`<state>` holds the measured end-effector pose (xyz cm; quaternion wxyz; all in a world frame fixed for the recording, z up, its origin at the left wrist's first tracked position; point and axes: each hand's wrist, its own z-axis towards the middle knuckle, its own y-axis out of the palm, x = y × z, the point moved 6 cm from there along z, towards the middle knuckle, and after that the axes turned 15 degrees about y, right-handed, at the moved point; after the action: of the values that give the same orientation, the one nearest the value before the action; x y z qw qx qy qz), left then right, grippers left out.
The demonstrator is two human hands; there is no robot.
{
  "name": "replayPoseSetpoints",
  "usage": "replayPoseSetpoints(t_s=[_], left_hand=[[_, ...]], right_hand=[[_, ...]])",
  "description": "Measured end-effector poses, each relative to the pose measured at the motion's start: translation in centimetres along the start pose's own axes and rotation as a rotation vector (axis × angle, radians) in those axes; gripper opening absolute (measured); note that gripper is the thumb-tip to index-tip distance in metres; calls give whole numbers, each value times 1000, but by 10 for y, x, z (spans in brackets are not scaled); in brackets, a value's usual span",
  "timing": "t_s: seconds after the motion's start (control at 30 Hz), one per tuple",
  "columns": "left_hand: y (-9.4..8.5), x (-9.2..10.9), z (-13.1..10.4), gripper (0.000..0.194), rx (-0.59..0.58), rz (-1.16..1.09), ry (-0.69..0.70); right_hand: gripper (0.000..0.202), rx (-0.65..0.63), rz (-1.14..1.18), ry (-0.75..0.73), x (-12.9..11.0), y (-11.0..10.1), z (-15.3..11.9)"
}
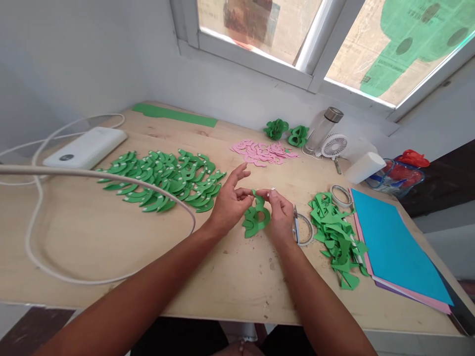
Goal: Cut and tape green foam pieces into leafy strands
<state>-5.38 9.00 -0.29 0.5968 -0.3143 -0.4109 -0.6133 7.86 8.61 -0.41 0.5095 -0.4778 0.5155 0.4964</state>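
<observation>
Between my two hands is a green paper cutout, curved in shape, pinched at its upper edge. My left hand grips it with thumb and index finger while the other fingers stick out. My right hand pinches the opposite side, and a tiny white bit shows at its thumb tip. Just below, more curved green paper lies on the table; whether it is joined to the held cutout I cannot tell. Close to my right hand lie a blade-like cutter and a roll of tape.
Green cutouts with white tabs spread at left, beside a white power bank and looping cable. Pink cutouts, green paper balls, a bottle and a small fan stand behind. Green scraps and blue sheets lie right.
</observation>
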Motion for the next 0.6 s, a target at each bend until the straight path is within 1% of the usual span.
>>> replayPoseSetpoints(t_s=[0.2,0.6], left_hand=[[-2,-2,0,74,36,-6,-23],[-4,-2,1,70,128,-77,-62]], right_hand=[[36,-7,-20,-41,-3,3,-4],[35,12,-14,-51,-8,8,-12]])
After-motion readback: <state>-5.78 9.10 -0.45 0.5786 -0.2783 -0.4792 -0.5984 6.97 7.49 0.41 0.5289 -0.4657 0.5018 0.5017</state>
